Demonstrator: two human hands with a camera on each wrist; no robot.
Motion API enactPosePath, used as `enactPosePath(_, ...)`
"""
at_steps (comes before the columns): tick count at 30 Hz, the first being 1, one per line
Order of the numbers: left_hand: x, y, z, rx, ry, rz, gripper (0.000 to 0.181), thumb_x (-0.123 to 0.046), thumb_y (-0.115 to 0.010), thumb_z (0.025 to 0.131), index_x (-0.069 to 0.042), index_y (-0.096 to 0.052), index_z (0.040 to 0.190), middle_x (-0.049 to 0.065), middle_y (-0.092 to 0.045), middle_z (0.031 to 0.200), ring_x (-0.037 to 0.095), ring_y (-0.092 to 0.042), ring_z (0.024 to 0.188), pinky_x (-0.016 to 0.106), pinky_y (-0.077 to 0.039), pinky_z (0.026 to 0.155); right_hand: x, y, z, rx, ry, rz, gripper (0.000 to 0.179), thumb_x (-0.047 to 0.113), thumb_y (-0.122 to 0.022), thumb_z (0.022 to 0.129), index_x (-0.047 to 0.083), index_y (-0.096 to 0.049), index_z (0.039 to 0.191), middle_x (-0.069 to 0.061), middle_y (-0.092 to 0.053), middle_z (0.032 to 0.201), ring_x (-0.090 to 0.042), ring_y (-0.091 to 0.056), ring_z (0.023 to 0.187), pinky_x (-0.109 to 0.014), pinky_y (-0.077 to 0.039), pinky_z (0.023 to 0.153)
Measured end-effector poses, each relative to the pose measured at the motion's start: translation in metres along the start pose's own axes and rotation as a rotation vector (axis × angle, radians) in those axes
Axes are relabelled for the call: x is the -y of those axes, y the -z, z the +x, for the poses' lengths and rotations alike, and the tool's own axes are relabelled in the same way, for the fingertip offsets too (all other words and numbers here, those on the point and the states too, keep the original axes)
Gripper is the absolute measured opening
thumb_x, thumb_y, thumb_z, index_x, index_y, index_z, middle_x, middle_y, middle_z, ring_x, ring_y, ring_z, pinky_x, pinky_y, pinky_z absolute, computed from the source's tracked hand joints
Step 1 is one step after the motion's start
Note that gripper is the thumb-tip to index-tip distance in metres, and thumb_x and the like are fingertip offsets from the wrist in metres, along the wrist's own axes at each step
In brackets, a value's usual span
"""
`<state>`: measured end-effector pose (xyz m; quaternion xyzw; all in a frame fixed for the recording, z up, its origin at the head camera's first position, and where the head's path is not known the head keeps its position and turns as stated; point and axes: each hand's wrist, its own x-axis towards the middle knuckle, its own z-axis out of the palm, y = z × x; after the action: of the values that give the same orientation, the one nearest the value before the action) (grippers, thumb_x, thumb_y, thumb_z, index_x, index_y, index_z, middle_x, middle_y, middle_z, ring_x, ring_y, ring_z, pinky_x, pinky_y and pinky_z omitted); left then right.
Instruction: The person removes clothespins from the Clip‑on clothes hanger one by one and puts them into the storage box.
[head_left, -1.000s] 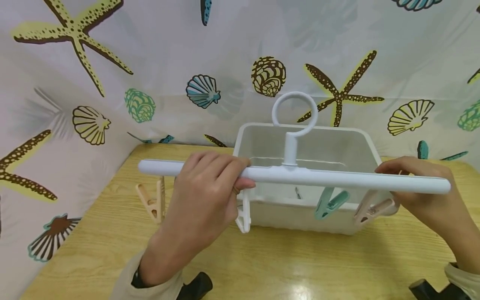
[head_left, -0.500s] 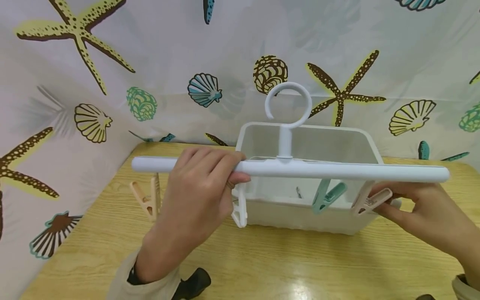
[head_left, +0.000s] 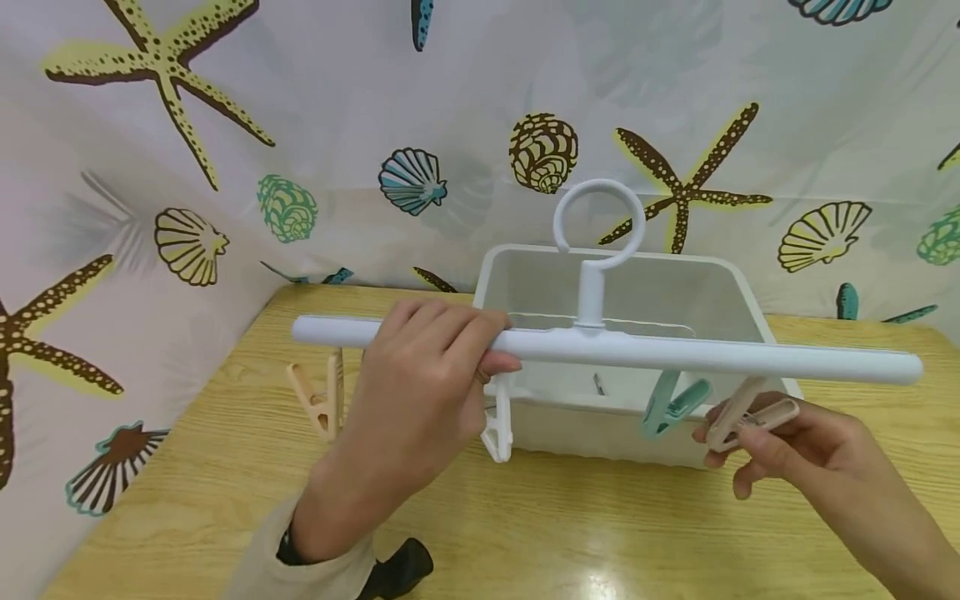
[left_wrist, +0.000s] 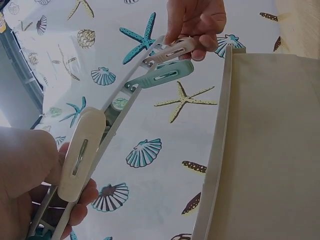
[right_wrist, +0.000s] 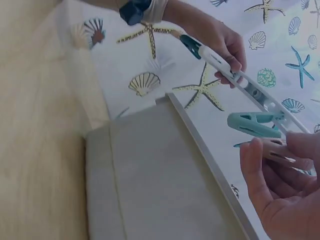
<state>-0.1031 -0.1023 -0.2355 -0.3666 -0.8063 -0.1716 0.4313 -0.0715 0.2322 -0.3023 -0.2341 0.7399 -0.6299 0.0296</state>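
My left hand (head_left: 423, 396) grips the bar of a white clip hanger (head_left: 720, 354) and holds it level above the table. The ring-shaped hook points up. Beneath the bar hang a peach clip (head_left: 322, 408) at the left, a white clip (head_left: 497, 433) by my left hand, a teal clip (head_left: 675, 408) and a pale pink clip (head_left: 776, 412) toward the right. My right hand (head_left: 840, 467) pinches the pale pink clip between thumb and fingers. In the right wrist view a dark teal clip (right_wrist: 190, 46) shows near the hanger's far end.
Behind and below the hanger stands an off-white plastic bin (head_left: 585, 433) on a wooden table (head_left: 525, 533). A small metallic piece (head_left: 598, 384) lies inside it. A curtain (head_left: 465, 83) printed with shells and starfish hangs at the back and left.
My right hand has come off the bar's right end and moved down and left to the pale pink clip. The hanger rose slightly, then came back down and shifted right; my left hand kept its grip.
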Motion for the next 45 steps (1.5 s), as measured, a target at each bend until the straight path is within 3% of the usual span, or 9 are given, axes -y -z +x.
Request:
enactPosePath(3,-0.001,-0.001,-0.001,0.003,0.002,-0.001,0.014,-0.010,-0.069,0.088,0.003,-0.066,0.091,0.009,-0.067,0.081,0.027,-0.063,0.076,0.041,-0.048,0.078,-0.008,0.001,-0.002,0.062,0.014,0.208,0.032,-0.006,-0.026,0.103,-0.004,-0.058,0.106,-0.017,-0.061,0.121,-0.026,-0.062,0.106,-0.035,-0.054,0.076)
enactPosePath(7,0.000,-0.001,-0.002,0.011,0.008,0.003,0.014,-0.011,-0.068,0.088,0.003,-0.066,0.091,0.009,-0.067,0.082,0.027,-0.063,0.077,0.041,-0.048,0.079,-0.016,0.004,-0.005,0.135,0.049,0.445,0.042,-0.004,-0.012,0.104,-0.008,-0.053,0.116,-0.017,-0.061,0.118,-0.026,-0.061,0.106,-0.034,-0.052,0.080)
enactPosePath(10,0.002,0.000,-0.003,0.015,0.010,0.006,0.014,-0.010,-0.068,0.088,0.003,-0.066,0.091,0.009,-0.068,0.082,0.027,-0.063,0.078,0.042,-0.048,0.079,-0.016,0.004,-0.006,0.182,0.025,0.618,0.046,0.002,-0.006,0.104,-0.010,-0.045,0.123,-0.013,-0.058,0.104,-0.025,-0.057,0.088,-0.034,-0.046,0.070)
enactPosePath(14,0.004,-0.001,-0.004,0.019,0.008,0.001,0.014,-0.011,-0.069,0.087,0.002,-0.066,0.090,0.008,-0.067,0.081,0.027,-0.063,0.078,0.041,-0.048,0.079,-0.010,-0.002,-0.004,0.281,-0.028,0.918,0.051,0.017,0.004,0.104,-0.004,-0.041,0.119,-0.008,-0.036,0.082,-0.020,-0.031,0.063,-0.033,-0.025,0.060)
enactPosePath(19,0.002,-0.004,-0.005,0.024,-0.006,-0.015,0.016,-0.015,-0.067,0.089,0.001,-0.065,0.089,0.007,-0.066,0.081,0.025,-0.062,0.079,0.040,-0.047,0.080,-0.003,-0.012,-0.002,0.410,0.028,1.187,0.065,0.031,0.015,0.099,-0.004,-0.037,0.113,-0.004,-0.014,0.075,-0.014,-0.015,0.058,-0.026,-0.019,0.057)
enactPosePath(23,0.001,-0.006,-0.005,0.003,-0.012,-0.030,0.022,-0.020,-0.060,0.095,0.000,-0.067,0.090,0.006,-0.066,0.082,0.024,-0.062,0.078,0.040,-0.047,0.080,0.000,-0.015,-0.005,0.458,0.029,1.339,0.067,0.036,0.014,0.099,-0.006,-0.036,0.115,-0.001,-0.013,0.076,-0.013,-0.015,0.060,-0.025,-0.020,0.059)
enactPosePath(29,-0.002,-0.009,-0.003,-0.072,-0.035,-0.044,0.037,-0.029,-0.048,0.101,0.000,-0.068,0.089,0.007,-0.066,0.080,0.023,-0.061,0.075,0.040,-0.047,0.079,0.002,-0.016,-0.007,0.518,-0.026,1.452,0.064,0.042,0.006,0.101,-0.001,-0.038,0.118,0.003,-0.015,0.076,-0.010,-0.016,0.058,-0.021,-0.020,0.054)
enactPosePath(39,-0.003,-0.007,0.000,-0.141,-0.102,-0.018,0.032,-0.024,-0.051,0.100,0.001,-0.068,0.090,0.009,-0.067,0.082,0.023,-0.061,0.074,0.039,-0.048,0.078,0.005,-0.018,-0.003,0.633,-0.046,1.458,0.052,0.042,-0.004,0.104,0.003,-0.039,0.108,0.005,-0.019,0.071,-0.006,-0.017,0.051,-0.016,-0.014,0.040)
enactPosePath(45,-0.003,-0.006,0.002,-0.109,-0.124,-0.038,0.025,-0.022,-0.059,0.096,0.001,-0.069,0.092,0.010,-0.069,0.088,0.023,-0.062,0.079,0.039,-0.048,0.082,0.007,-0.023,-0.002,0.653,-0.070,1.505,0.044,0.042,-0.008,0.104,0.009,-0.035,0.100,0.006,-0.020,0.071,-0.005,-0.017,0.051,-0.014,-0.014,0.041)
